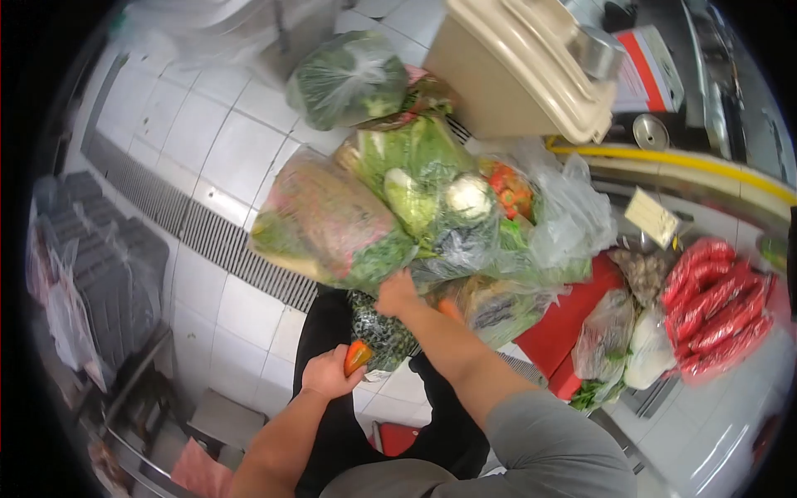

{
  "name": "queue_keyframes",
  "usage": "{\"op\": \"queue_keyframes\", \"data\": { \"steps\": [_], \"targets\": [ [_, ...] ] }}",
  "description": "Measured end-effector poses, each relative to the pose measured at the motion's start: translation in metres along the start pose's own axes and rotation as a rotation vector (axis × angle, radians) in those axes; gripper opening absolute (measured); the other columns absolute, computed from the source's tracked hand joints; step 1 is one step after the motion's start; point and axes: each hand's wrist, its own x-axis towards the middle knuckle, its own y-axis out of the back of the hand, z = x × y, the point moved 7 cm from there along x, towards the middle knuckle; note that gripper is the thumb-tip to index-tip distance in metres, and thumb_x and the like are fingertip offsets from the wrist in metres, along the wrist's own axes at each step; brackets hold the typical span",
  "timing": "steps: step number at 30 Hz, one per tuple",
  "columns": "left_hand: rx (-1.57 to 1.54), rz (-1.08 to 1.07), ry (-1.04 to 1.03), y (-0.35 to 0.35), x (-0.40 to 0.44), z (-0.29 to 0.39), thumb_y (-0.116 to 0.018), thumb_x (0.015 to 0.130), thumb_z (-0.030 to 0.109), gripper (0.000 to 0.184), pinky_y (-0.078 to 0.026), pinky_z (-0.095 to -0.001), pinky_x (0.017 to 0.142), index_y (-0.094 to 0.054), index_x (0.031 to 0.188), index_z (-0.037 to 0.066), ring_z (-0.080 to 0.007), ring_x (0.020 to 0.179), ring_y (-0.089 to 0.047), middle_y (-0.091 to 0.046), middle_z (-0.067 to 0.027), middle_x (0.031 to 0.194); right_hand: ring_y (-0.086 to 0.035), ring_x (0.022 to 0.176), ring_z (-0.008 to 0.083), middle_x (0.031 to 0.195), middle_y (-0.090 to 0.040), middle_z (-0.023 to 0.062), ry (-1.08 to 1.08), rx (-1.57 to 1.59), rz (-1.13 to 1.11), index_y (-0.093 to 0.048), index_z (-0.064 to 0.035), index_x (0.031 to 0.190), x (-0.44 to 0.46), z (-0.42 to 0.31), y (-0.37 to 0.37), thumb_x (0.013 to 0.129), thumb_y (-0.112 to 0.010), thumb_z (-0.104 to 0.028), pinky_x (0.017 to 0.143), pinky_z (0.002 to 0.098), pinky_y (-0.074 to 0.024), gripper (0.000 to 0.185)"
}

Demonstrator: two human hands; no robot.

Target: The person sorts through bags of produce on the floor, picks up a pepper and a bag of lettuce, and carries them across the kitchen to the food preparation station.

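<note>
My left hand point(330, 373) is closed around an orange carrot-like piece point(358, 357), whose cut-looking end shows. My right hand point(397, 292) reaches to the near edge of the bagged vegetables, its fingers partly hidden and blurred. Just below it lies a clear bag of dark leafy greens point(383, 328). Beyond my hands sit a large bag of reddish-green leaves point(332, 217), a bag of pale green heads point(407, 178), a white cauliflower point(469, 197) and a bag of red-orange vegetables point(509, 191). Another orange piece point(450, 311) shows beside my right forearm.
A beige lidded bin point(506, 75) stands beyond the bags. On the right are a red board point(564, 324), a white bagged item point(649, 349) and red wrapped packages point(714, 311). A floor drain grate point(207, 232) crosses the tiles. Grey crates point(116, 266) stand left.
</note>
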Motion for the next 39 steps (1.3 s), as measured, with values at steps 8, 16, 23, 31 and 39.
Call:
{"op": "queue_keyframes", "data": {
  "steps": [8, 16, 23, 31, 39],
  "targets": [
    [0.094, -0.036, -0.011, -0.013, 0.004, 0.017, -0.075, 0.083, 0.044, 0.043, -0.057, -0.0454, 0.068, -0.06, 0.102, 0.009, -0.0346, 0.076, -0.07, -0.069, -0.0127, 0.081, -0.065, 0.109, 0.0385, 0.112, -0.071, 0.0196, -0.076, 0.823, 0.363, -0.071, -0.0058, 0.109, -0.031, 0.048, -0.037, 0.085, -0.067, -0.03, 0.094, 0.0456, -0.0528, 0.034],
    [0.194, -0.087, -0.003, -0.029, 0.01, 0.036, -0.074, 0.083, 0.045, 0.043, -0.056, -0.0471, 0.071, -0.06, 0.104, 0.009, -0.035, 0.079, -0.07, -0.07, -0.0136, 0.083, -0.072, 0.093, 0.0358, 0.099, -0.074, 0.019, -0.767, 1.088, 0.84, -0.067, -0.0055, 0.121, -0.099, 0.298, -0.092, 0.087, -0.069, -0.027, 0.084, 0.0442, -0.0554, 0.04],
    [0.261, -0.107, -0.017, -0.046, 0.013, 0.053, -0.074, 0.083, 0.044, 0.042, -0.056, -0.0478, 0.072, -0.06, 0.104, 0.01, -0.0361, 0.081, -0.07, -0.071, -0.0142, 0.085, -0.073, 0.092, 0.0331, 0.096, -0.075, 0.0224, -0.725, 0.827, 0.683, -0.076, 0.0019, 0.092, -0.132, 0.463, -0.105, 0.085, -0.072, -0.037, 0.083, 0.0411, -0.0552, 0.04],
    [0.321, -0.127, 0.004, -0.067, 0.017, 0.062, -0.074, 0.083, 0.043, 0.042, -0.056, -0.0485, 0.072, -0.059, 0.102, 0.009, -0.0379, 0.081, -0.07, -0.07, -0.0157, 0.085, -0.066, 0.111, 0.0388, 0.12, -0.068, 0.0244, -0.635, 0.816, 1.007, -0.065, 0.001, 0.117, -0.207, 0.591, 0.05, 0.088, -0.07, -0.031, 0.094, 0.0447, -0.0508, 0.043],
    [0.348, -0.116, -0.013, -0.079, 0.025, 0.077, -0.074, 0.083, 0.043, 0.043, -0.055, -0.0492, 0.07, -0.058, 0.103, 0.009, -0.0387, 0.08, -0.069, -0.07, -0.0163, 0.085, -0.04, 0.143, 0.0447, 0.155, -0.043, 0.0245, -0.782, 0.371, 0.578, -0.053, -0.017, 0.147, -0.216, 0.567, -0.035, 0.083, -0.074, -0.034, 0.114, 0.0493, -0.0383, 0.069]
  ]
}}
